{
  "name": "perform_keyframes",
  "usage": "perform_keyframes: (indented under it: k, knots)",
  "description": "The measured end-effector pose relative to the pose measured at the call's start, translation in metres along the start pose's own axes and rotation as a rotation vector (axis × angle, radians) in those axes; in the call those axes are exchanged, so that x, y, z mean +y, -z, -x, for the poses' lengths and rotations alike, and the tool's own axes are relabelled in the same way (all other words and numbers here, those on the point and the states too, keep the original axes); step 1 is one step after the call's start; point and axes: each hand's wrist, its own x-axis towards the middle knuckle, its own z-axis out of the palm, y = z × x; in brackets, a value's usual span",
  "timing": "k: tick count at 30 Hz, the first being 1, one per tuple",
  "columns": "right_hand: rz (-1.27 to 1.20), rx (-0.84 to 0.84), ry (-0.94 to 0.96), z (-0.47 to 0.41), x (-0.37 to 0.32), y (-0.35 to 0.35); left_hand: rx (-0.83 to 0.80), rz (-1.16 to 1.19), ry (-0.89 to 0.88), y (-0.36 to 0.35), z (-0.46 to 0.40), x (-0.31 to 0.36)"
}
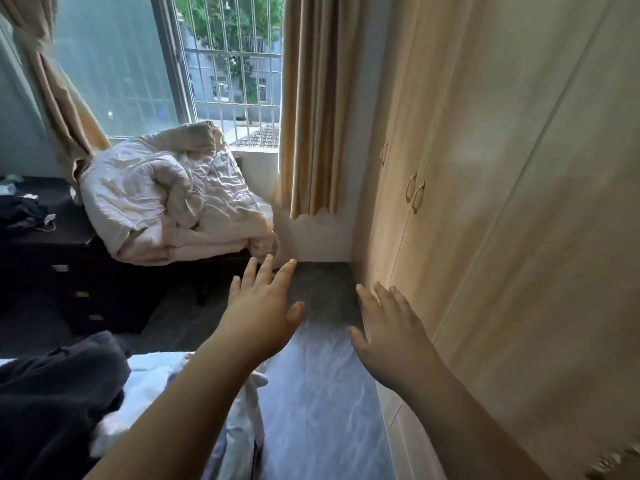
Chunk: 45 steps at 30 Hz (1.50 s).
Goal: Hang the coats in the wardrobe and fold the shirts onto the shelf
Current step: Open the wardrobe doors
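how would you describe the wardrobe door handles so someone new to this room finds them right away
Start at the tall light-wood wardrobe filling the right side, past the beige curtain. Midway up its closed doors, a pair of brass bow handles sits either side of one door seam. A lone handle hangs farther back, nearer the window; the pair is closer and doubled.

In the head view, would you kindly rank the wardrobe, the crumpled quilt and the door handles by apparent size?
1. wardrobe, much the largest
2. crumpled quilt
3. door handles, smallest

The order is clear, though the wardrobe's nearness exaggerates its size.
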Motion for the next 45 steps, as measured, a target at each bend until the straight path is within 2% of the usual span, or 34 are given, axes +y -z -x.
perform_keyframes:
  k: [9, 13, 17, 23, 26, 30, 35, 38, 42, 45]
  knots:
    - [-0.051, 0.017, -0.079, -0.205, 0.064, -0.019, -0.034, -0.007, -0.065, -0.048, -0.217, 0.008]
    - [-0.036, 0.002, -0.072, -0.302, 0.102, -0.017, -0.100, -0.008, -0.087, -0.066, -0.320, 0.031]
    - [-0.035, 0.027, -0.082, -0.394, 0.137, -0.007, -0.068, -0.012, -0.166, -0.071, -0.419, 0.057]
    - [0.017, 0.053, -0.177, -0.468, 0.184, -0.004, -0.160, -0.017, -0.267, -0.105, -0.541, 0.092]
    - [0.047, 0.068, -0.298, -0.490, 0.207, -0.004, -0.226, -0.007, -0.371, -0.127, -0.600, 0.124]
    - [0.146, 0.196, -0.507, -0.514, 0.220, -0.006, -0.302, -0.042, -0.620, -0.165, -0.665, 0.169]
    - [0.024, 0.357, -0.772, -0.560, 0.218, -0.030, -0.459, -0.149, -0.927, -0.198, -0.741, 0.201]
    - [-0.010, 0.451, -0.938, -0.583, 0.207, -0.041, -0.498, -0.196, -1.081, -0.201, -0.769, 0.211]
    - [-0.079, 0.704, -1.170, -0.610, 0.195, -0.053, -0.479, -0.230, -1.285, -0.200, -0.784, 0.211]
    - [-0.139, 0.889, -1.304, -0.628, 0.189, -0.055, -0.484, -0.159, -1.416, -0.196, -0.798, 0.206]
